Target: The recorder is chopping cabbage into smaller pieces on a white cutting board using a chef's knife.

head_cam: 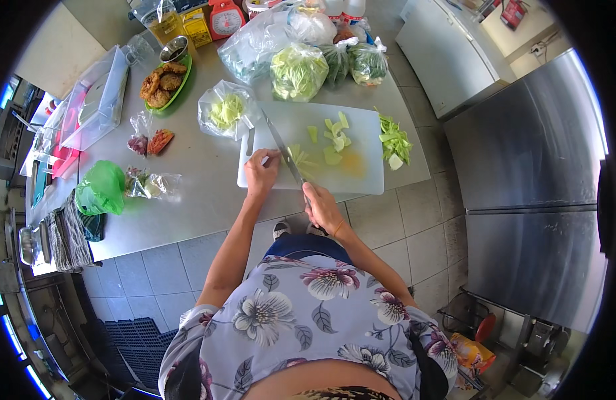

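My right hand [322, 205] grips the handle of a kitchen knife [280, 140], its long blade slanting up and left over a white plastic cutting board [368, 150]. My left hand [262, 172] is over the board's left part, fingers curled beside the blade; whether they hold anything cannot be made out. Thin pale green vegetable strips [302, 161] lie just right of the blade. Larger pale green vegetable pieces [335, 137] are scattered farther right, near an orange stain on the board. Beyond the board's upper left corner, a clear plastic bag [228, 110] contains cut strips.
Green leafy stalks [395, 140] lie at the board's right edge. Bagged vegetables [299, 72] stand behind it. Leftward are a green plate [180, 92] of fried food, a green plastic bag [101, 187] and a clear plastic bin [100, 100]. A steel refrigerator [528, 160] stands at right.
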Motion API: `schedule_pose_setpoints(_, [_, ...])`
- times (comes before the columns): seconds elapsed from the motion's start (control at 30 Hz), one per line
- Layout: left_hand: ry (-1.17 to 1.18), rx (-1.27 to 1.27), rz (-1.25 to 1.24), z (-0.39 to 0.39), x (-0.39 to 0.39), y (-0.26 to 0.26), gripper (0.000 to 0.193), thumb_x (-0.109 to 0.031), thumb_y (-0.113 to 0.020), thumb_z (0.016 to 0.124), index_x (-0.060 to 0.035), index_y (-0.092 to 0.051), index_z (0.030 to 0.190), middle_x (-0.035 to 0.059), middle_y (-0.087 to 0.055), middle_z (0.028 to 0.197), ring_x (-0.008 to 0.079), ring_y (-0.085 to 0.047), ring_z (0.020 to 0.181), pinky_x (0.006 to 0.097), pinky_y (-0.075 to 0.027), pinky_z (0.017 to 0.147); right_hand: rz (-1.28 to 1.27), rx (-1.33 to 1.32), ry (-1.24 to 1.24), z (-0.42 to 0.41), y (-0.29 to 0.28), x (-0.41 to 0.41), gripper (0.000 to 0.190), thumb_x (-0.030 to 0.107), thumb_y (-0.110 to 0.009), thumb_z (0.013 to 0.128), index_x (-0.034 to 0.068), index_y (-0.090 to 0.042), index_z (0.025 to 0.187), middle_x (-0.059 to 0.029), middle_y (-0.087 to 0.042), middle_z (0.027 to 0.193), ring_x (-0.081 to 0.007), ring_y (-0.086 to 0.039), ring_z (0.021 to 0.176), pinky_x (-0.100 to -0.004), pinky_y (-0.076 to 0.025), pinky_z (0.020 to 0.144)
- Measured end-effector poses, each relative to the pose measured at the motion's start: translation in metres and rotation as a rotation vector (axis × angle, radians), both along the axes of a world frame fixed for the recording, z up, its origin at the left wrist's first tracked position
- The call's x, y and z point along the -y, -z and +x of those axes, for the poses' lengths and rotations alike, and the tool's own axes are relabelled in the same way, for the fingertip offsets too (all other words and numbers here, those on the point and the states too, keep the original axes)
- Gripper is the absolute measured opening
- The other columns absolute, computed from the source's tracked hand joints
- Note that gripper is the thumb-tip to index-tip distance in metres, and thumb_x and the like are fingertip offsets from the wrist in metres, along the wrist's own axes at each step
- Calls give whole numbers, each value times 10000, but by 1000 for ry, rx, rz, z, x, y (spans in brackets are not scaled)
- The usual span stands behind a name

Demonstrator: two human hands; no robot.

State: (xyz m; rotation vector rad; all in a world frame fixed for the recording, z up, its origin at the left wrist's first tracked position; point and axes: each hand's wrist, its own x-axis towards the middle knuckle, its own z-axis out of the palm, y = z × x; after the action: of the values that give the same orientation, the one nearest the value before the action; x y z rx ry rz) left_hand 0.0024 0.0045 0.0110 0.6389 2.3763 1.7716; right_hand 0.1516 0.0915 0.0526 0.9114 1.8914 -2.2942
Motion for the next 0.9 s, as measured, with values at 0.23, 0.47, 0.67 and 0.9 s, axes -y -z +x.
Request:
schedule_pose_setpoints(0.23, [18, 25, 48, -2, 0, 9, 71, 46, -600, 750, 53, -621, 817, 126, -664, 879, 165, -635, 871, 246, -522, 762, -127, 24, 15, 2, 3, -2, 396, 421, -399, 919, 87, -399, 706, 4, -357, 463, -99, -339, 300, -242, -248, 266])
schedule_pose_setpoints(0.47, [-2, -28, 67, -2, 1, 14, 81, 50, -600, 751, 44, -620, 829, 110, -657, 868, 160, -637, 851, 250, -529, 754, 119, 43, 18, 0, -3, 5, 447, 416, -401, 914, 29, -432, 692, -53, -425, 515, -147, -444, 414, -308, -363, 422])
schedule_pose_setpoints(0.67, [31, 11, 61, -1, 1, 7, 152, 83, -573, 733, 16, -626, 858, 81, -639, 898, 154, -624, 849, 241, -523, 776, 244, 35, 37, -1, 12, 2, 462, 415, -393, 913, 7, -455, 705, -111, -447, 534, -213, -481, 474, -351, -387, 503])
schedule_pose_setpoints(0.9, [-6, -229, -134, -1, 6, 3, 191, 22, -618, 709, -31, -626, 893, 106, -614, 870, 212, -591, 764, 320, -483, 676, 399, 33, 46, -2, 29, 7, 449, 388, -371, 921, -12, -462, 739, -225, -494, 653, -401, -493, 657, -431, -386, 624])
